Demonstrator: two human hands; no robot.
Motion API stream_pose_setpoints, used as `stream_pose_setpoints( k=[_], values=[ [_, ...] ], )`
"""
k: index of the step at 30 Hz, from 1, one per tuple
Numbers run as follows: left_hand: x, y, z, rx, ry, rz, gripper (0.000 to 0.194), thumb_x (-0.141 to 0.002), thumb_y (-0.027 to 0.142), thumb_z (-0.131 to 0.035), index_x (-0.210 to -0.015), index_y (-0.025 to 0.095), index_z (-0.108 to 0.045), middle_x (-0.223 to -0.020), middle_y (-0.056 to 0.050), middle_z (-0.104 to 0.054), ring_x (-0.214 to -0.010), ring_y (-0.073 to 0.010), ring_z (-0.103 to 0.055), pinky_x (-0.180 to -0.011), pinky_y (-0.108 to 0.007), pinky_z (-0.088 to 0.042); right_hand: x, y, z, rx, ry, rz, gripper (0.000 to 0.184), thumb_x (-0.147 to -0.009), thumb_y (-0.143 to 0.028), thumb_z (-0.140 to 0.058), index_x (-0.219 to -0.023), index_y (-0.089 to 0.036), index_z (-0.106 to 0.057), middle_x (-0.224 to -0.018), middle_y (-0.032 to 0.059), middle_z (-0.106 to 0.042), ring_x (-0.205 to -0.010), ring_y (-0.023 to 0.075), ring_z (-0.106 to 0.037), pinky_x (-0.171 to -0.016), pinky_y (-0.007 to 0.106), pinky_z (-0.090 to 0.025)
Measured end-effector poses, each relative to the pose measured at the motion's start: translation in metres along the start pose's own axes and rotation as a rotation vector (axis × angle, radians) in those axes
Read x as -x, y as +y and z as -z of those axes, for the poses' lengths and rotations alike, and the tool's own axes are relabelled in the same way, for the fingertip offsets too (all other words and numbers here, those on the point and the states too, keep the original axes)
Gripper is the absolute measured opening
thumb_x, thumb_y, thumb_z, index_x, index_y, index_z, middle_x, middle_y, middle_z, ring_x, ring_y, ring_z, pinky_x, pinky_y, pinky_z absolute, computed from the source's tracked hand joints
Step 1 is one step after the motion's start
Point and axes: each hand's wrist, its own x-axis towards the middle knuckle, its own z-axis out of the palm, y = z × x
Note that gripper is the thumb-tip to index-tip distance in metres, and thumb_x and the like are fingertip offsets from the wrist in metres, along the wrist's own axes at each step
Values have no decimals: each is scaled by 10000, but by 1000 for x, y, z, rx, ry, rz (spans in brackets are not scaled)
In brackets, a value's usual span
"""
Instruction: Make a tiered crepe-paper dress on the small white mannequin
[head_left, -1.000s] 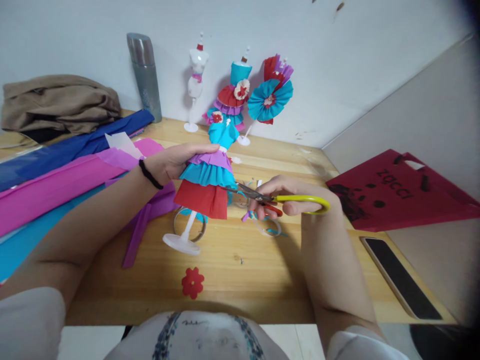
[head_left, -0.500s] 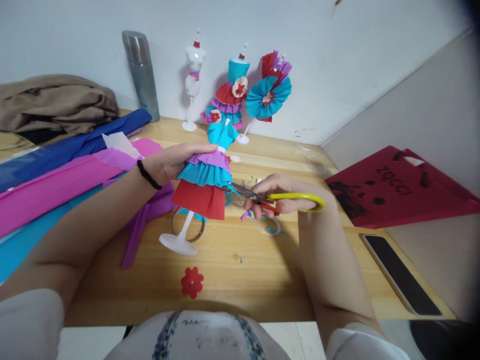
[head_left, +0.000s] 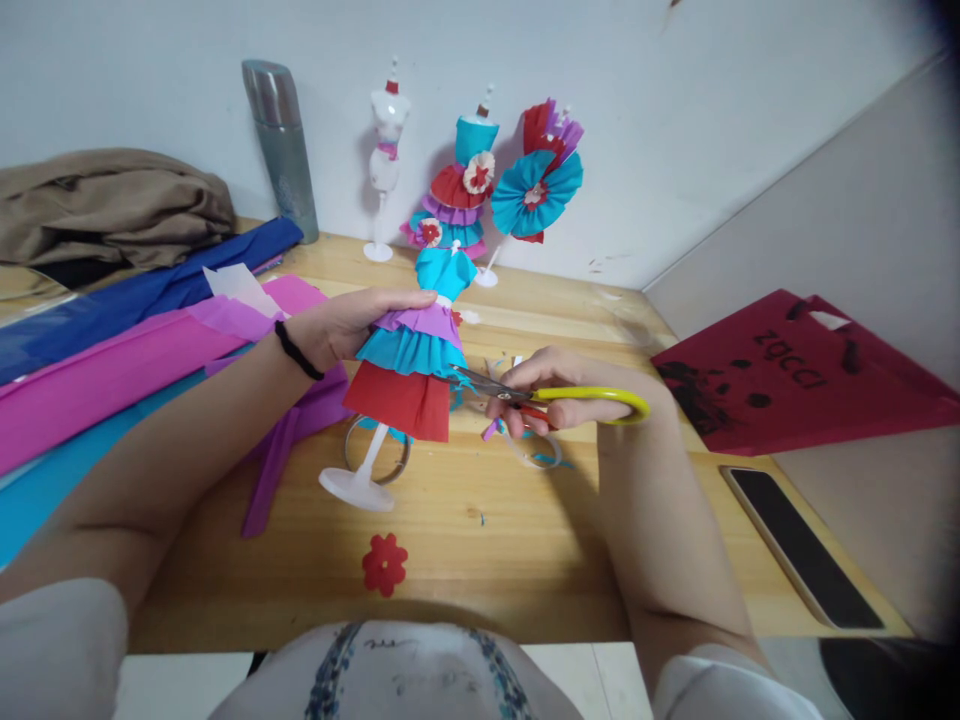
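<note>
My left hand (head_left: pixel 352 325) grips a small dress-form mannequin (head_left: pixel 445 270) at the waist, thumb across its white belt. Its paper dress has a turquoise top, a purple ruffle, a turquoise ruffle (head_left: pixel 412 350) and a red bottom layer (head_left: pixel 397 400). The white stand tilts down toward me. My right hand (head_left: pixel 544 385) is closed on scissors (head_left: pixel 585 393) with yellow and red handles. Their blades lie at the right edge of the turquoise ruffle, where a thin strip of paper hangs. My left fingers are hidden behind the dress.
Behind stand a bare mannequin (head_left: pixel 388 150) and two dressed ones, near a grey bottle (head_left: pixel 285 160). Coloured paper rolls (head_left: pixel 135 345) lie left. A red paper flower (head_left: pixel 385 565) and tape rings (head_left: pixel 401 470) lie on the table. At right are a phone (head_left: pixel 802 550) and red bag (head_left: pixel 802 375).
The scissor blades look slightly more closed at the ruffle's edge, and the yellow handle has dipped a little. The mannequin and my left hand have hardly moved.
</note>
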Motion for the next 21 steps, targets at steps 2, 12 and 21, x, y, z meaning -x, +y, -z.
stream_pose_setpoints(
  k=[2,12,21],
  values=[
    [0,0,-1,2,16,5,311,-982,272,-512,-797,134,-721,-726,-12,-739,-703,-118,-674,-739,-235,-506,0,0,0,-7,-6,-18,706,-818,-710,-657,-1120,-73,-695,-821,108,-731,-605,118,-618,-535,212,-488],
    [1,-2,0,4,3,-8,254,-966,287,-549,-863,144,-732,-773,-30,-753,-702,-136,-676,-745,-264,-527,1,-7,-2,11,22,-112,658,-800,-652,-689,-1105,-69,-705,-734,40,-648,-577,108,-553,-513,222,-448],
    [-8,-5,12,27,-187,-1,203,-954,320,-604,-928,132,-676,-807,16,-753,-733,-108,-674,-763,-228,-524,2,-4,-2,78,31,-59,659,-841,-633,-659,-1113,-34,-704,-712,44,-645,-558,108,-491,-495,235,-415]
  ],
)
